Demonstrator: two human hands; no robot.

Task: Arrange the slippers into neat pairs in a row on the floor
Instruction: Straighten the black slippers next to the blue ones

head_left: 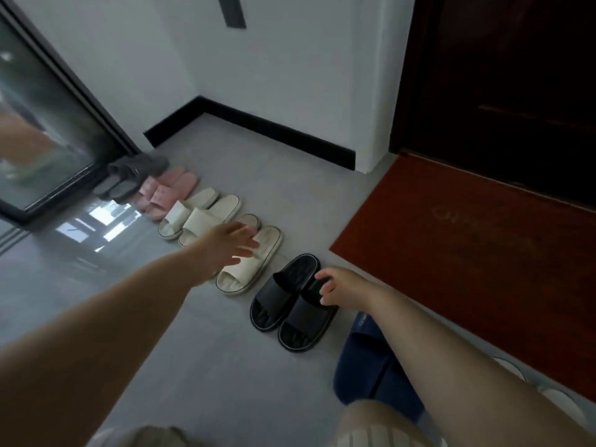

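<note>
Slippers stand in a diagonal row on the grey floor: a grey pair (129, 177) at the far end, a pink pair (167, 191), a cream pair (200, 216), a second cream pair (250, 266), a black pair (290, 301) and a dark blue slipper (371, 366) nearest me. My left hand (230, 245) reaches out with straight, spread fingers over the second cream pair and hides part of it. My right hand (333, 285) touches the heel end of the right black slipper with loosely bent fingers, gripping nothing clearly.
A red doormat (467, 253) lies right of the row before a dark wooden door (500, 91). A glass sliding door (48, 130) stands at the left. White walls with black skirting (274, 130) close the corner behind. Pale slippers (548, 398) peek out beneath my right arm.
</note>
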